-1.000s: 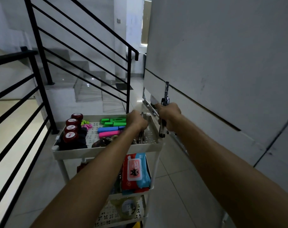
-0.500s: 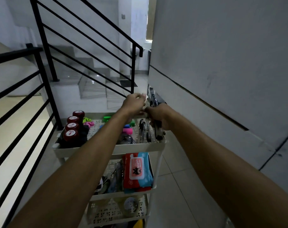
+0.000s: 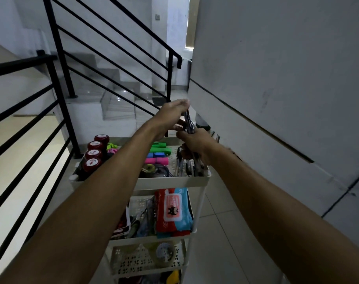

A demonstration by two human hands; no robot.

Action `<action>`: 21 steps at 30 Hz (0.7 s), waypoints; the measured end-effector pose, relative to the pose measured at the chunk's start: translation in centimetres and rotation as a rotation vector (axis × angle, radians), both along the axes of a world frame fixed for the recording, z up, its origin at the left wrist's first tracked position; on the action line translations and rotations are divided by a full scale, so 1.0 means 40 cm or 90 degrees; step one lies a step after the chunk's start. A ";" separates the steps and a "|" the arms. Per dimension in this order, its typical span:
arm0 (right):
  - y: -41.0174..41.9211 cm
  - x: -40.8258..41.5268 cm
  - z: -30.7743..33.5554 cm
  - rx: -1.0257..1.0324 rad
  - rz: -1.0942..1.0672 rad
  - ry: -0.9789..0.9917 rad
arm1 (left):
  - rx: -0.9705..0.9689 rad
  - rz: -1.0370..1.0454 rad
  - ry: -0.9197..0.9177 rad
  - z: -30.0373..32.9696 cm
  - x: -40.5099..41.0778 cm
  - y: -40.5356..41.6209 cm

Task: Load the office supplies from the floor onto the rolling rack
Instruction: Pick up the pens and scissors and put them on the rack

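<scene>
I see the white rolling rack [image 3: 170,182] standing upright on the tiles, three perforated trays stacked. Its top tray holds red-capped jars [image 3: 94,153], green, blue and pink highlighters [image 3: 159,154] and loose pens [image 3: 183,166]. A bundle of dark pens [image 3: 189,123] stands nearly upright above that tray's far right corner.

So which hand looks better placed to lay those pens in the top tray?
Probably the right hand. It grips the pens low down, just above the top tray, right over the pens already lying there. The left hand only pinches the bundle's upper end, farther from the tray.
</scene>
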State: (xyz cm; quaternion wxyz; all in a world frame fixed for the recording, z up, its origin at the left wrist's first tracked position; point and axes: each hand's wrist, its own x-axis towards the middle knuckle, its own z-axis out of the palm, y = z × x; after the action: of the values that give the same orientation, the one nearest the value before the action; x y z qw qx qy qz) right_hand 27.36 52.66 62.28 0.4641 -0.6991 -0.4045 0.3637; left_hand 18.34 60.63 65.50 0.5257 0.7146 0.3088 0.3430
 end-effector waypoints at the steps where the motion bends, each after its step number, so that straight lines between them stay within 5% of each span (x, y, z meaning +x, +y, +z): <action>1: 0.003 -0.003 -0.001 -0.006 -0.023 -0.052 | 0.023 0.007 0.034 -0.003 0.000 0.001; 5: 0.020 -0.008 -0.010 -0.096 -0.089 -0.380 | 0.120 0.036 0.179 -0.034 0.005 0.012; 11: 0.030 0.002 -0.054 -0.152 -0.103 -0.588 | 0.206 0.081 0.253 -0.080 -0.046 0.042; 16: 0.035 -0.011 -0.081 -0.136 -0.118 -0.723 | 0.325 0.139 0.349 -0.099 -0.107 0.066; 21: 0.029 -0.011 -0.093 -0.073 -0.131 -0.686 | 0.398 0.140 0.375 -0.107 -0.128 0.046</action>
State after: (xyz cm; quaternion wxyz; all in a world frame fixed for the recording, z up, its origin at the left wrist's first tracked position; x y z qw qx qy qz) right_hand 26.93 53.83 58.56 0.1858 -0.8463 -0.4940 -0.0718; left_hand 13.22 62.48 61.21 0.1340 0.8695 0.4009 0.2555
